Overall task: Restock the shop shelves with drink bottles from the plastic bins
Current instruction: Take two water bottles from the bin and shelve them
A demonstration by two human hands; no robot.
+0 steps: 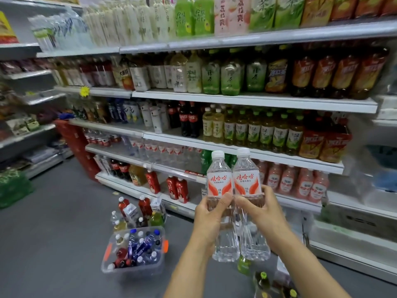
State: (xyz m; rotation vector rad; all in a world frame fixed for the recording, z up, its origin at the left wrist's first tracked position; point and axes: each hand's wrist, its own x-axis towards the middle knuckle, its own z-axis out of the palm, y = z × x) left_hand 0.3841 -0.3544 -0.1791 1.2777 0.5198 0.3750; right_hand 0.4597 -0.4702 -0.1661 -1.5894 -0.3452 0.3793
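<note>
Two clear water bottles with white caps and red-and-white labels stand upright side by side in front of me. My left hand point(212, 214) grips the left water bottle point(219, 181) around its middle. My right hand point(257, 209) grips the right water bottle point(247, 179) the same way. Both bottles are raised before the shelf point(268, 157) that carries rows of similar water bottles point(163, 150). On the floor below left sits a clear plastic bin point(107, 257) holding several blue, red and clear bottles.
Loose bottles and cartons point(139, 211) stand on the grey floor beside the bin. More bottles point(262, 280) lie near my right forearm. Stocked drink shelves fill the wall ahead; red crates point(79, 145) stand at the left end and a green crate point(12, 186) at far left.
</note>
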